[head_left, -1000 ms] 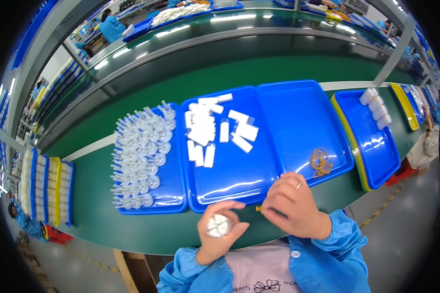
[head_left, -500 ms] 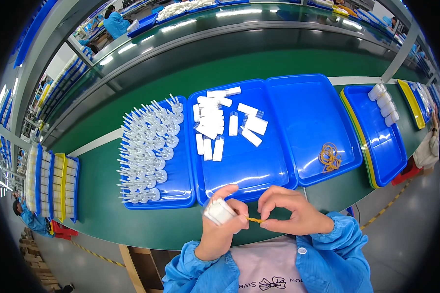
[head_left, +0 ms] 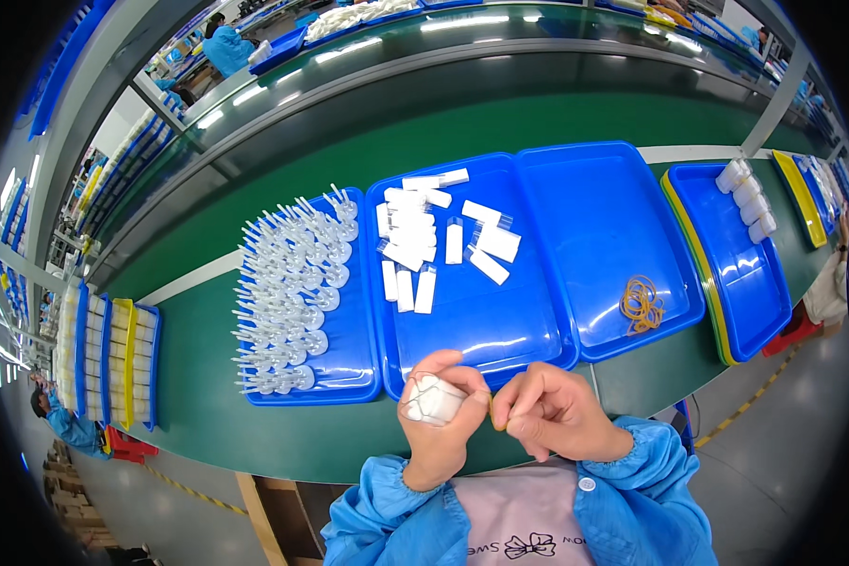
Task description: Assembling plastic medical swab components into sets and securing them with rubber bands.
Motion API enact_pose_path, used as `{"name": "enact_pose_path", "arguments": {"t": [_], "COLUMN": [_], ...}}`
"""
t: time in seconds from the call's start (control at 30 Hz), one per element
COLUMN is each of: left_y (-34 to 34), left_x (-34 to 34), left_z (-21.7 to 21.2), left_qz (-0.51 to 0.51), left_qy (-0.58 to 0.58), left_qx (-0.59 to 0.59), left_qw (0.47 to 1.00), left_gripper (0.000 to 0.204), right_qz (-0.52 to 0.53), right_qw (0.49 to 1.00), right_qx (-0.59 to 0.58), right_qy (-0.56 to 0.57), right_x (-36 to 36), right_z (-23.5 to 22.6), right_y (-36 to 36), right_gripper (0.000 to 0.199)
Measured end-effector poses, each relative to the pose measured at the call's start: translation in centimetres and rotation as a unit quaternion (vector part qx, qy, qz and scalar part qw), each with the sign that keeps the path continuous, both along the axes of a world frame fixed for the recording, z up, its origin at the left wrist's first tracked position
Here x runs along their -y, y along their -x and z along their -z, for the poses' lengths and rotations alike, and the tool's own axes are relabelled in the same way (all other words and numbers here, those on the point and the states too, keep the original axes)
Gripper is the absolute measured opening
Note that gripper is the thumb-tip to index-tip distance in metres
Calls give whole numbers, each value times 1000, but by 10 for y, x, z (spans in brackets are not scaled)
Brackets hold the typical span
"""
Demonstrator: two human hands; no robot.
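My left hand (head_left: pixel 441 415) grips a small bundle of white plastic pieces (head_left: pixel 431 400) at the near edge of the green table (head_left: pixel 198 415). Close beside it on the right, my right hand (head_left: pixel 547 413) pinches a tan rubber band (head_left: pixel 491 407) that runs to the bundle. Just beyond my hands, the middle blue tray (head_left: pixel 500 330) holds several loose white pieces (head_left: pixel 424 250). More tan rubber bands (head_left: pixel 640 304) lie in the blue tray (head_left: pixel 604 217) to the right.
A left blue tray (head_left: pixel 349 368) is packed with several clear nozzle-like parts (head_left: pixel 288 302). At far right another blue tray (head_left: pixel 755 283) carries white bundles (head_left: pixel 745 193). Stacked trays (head_left: pixel 113 358) sit at far left. Other workers in blue sit behind and to the left.
My hands have drawn closer together and nearer my body. The right hand, which reached toward the right tray a second ago, now holds a rubber band at the bundle.
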State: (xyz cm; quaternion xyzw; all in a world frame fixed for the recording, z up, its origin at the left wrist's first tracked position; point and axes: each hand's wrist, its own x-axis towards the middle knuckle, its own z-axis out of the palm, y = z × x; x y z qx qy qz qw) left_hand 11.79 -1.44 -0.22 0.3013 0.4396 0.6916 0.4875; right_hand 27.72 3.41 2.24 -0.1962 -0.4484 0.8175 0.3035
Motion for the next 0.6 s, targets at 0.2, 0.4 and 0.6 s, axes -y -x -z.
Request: {"name": "enact_pose_path", "arguments": {"t": [0.2, 0.4, 0.6], "left_y": [9, 7, 17], "left_x": [-2, 5, -1], "left_z": [-13, -3, 2], "left_qz": [-38, -14, -43], "left_qy": [-6, -21, -145], "left_qx": [56, -140, -404], "left_qw": [998, 990, 902], "left_gripper": [52, 59, 53], "right_qz": [41, 157, 108], "right_qw": [998, 927, 914], "right_qx": [-36, 95, 175], "right_qy": [43, -327, -349], "right_x": [-5, -13, -20], "right_z": [13, 21, 20], "right_y": [5, 17, 14], "right_gripper": [27, 32, 10]}}
